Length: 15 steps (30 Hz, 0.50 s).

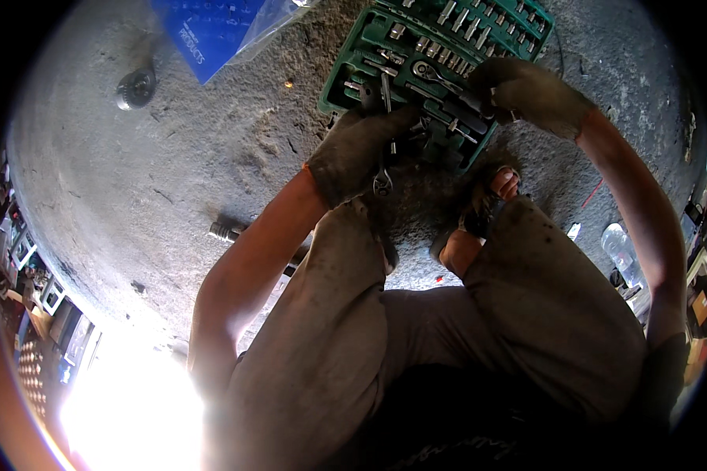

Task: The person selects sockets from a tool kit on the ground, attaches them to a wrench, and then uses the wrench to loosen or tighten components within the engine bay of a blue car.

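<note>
An open green socket-set case (352,39) lies on the rough floor, with sockets, bits and a ratchet (426,71) in its slots. My gloved left hand (357,141) is closed at the case's lower-left side, holding a ratchet (382,183) whose head hangs below my fingers; a long chrome piece (386,90) crosses behind that hand. My gloved right hand (530,98) rests at the case's right part, fingers curled near the handle of the slotted ratchet; what is in them is hidden.
My knees and sandalled feet (503,184) are below the case. A blue bag (204,31) and round metal part (136,89) lie upper left; a cylindrical fitting (222,230) lies beside my left arm. A plastic bottle (623,255) is right. Clutter lines both rims; glare fills the lower left.
</note>
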Available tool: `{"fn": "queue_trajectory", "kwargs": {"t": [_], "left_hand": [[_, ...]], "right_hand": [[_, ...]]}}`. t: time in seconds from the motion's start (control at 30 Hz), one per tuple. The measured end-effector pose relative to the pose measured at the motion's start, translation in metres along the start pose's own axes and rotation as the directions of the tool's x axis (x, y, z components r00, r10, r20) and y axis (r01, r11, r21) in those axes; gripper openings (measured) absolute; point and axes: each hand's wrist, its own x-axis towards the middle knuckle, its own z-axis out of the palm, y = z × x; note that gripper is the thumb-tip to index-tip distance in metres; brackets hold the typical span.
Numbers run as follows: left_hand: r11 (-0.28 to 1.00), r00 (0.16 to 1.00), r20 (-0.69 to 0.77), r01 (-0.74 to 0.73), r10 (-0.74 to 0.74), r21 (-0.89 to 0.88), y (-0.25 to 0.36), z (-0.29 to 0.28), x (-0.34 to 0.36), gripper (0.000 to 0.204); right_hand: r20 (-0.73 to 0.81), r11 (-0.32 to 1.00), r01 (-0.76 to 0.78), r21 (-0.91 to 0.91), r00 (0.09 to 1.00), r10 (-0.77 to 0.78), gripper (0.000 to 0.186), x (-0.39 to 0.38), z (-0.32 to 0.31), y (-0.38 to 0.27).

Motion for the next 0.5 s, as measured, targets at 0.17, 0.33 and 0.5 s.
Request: {"fn": "queue_trajectory", "kwargs": {"t": [0.17,0.33,0.5], "left_hand": [[0.998,0.998,-0.012,0.061,-0.062,-0.029,0.001,-0.002,0.001,0.04],[0.999,1.0,-0.014,0.021,-0.022,-0.043,0.0,0.006,0.006,0.04],[0.999,0.999,0.043,-0.033,0.033,0.01,0.001,0.004,0.001,0.042]], "right_hand": [[0.063,0.994,-0.069,0.081,0.996,0.064,0.039,-0.002,0.009,-0.017],[0.09,0.998,0.065,-0.003,0.994,-0.065,0.036,0.011,0.01,0.012],[0.138,0.997,0.067,0.038,0.988,-0.072,0.039,0.011,0.001,0.004]]}}
